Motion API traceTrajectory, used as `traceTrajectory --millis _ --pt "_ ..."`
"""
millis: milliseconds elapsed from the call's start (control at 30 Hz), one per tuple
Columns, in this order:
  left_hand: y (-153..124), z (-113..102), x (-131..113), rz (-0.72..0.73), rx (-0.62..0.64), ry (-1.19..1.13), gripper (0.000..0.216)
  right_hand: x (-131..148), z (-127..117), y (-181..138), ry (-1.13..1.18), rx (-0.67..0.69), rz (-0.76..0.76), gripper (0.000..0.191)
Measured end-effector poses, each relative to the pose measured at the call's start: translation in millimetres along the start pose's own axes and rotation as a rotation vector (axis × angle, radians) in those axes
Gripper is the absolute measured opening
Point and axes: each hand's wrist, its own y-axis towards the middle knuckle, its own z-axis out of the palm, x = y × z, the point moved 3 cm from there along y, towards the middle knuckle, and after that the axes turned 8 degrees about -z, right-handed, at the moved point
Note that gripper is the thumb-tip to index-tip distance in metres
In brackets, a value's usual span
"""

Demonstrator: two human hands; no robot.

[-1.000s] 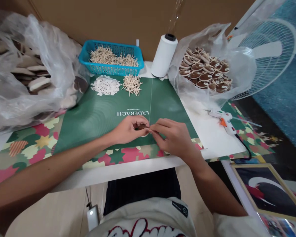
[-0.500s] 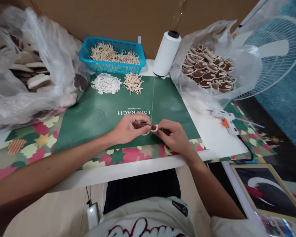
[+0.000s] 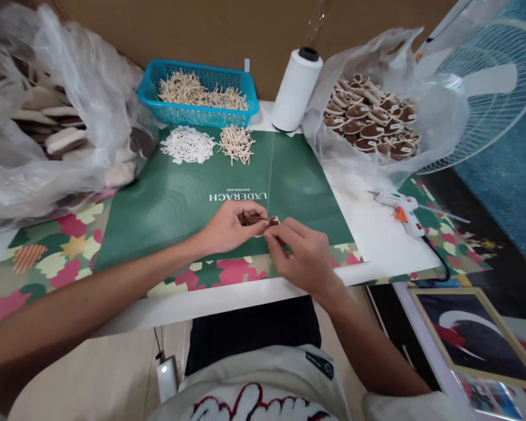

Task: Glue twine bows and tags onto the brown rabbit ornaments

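Observation:
A miniature brown shoe [image 3: 273, 221] with pale trim is held over the green sheet, largely covered by fingers. My left hand [image 3: 232, 228] is closed around it, thumb on the near side and fingers curled behind. From the right, my right hand [image 3: 304, 251] comes in with thumb and forefinger pinched together at the shoe's near edge. Whatever lies between those two fingertips is too small to make out.
Beyond my hands lie white tags [image 3: 187, 144] and cream laces [image 3: 236, 144]. Behind are a blue basket [image 3: 197, 114] of laces and a thread cone [image 3: 297, 90]. Bags of brown pieces [image 3: 65, 140] and small shoes [image 3: 372, 120] flank them. A glue gun [image 3: 401, 211] and fan [image 3: 486, 99] stand right.
My right hand has shifted slightly down and left, its pinch moving from the shoe's right side to its near edge. My left hand keeps its hold, almost unmoved.

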Motion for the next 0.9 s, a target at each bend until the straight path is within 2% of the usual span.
traceTrajectory --millis 167,233,367,500,600,733,800,900 --pt "1 -4 -4 -0.062 0.018 -0.058 0.016 -16 -23 2 0.085 -0.141 0.151 0.020" --pt "2 -6 -5 -0.067 0.010 -0.081 0.019 -19 -23 -4 0.128 -0.091 0.263 0.022" --pt "3 -7 -4 -0.050 0.002 -0.071 0.022 -17 -7 -16 0.367 0.108 0.535 0.019" --pt "2 -5 -4 -0.021 -0.008 -0.035 0.021 -10 12 -14 0.535 0.079 0.709 0.029" --pt "2 -3 -5 -0.009 -0.038 -0.048 0.020 -9 19 -10 0.587 0.034 0.780 0.033" --pt "0 -1 -5 -0.016 -0.062 -0.036 0.019 -8 18 -12 0.501 0.018 0.764 0.029" --pt "0 0 -3 -0.018 -0.053 -0.022 0.018 -4 16 -13 0.357 0.000 0.662 0.024" --pt "-1 1 0 -0.019 -0.057 -0.004 0.016 4 11 -14 0.074 -0.036 0.432 0.018"
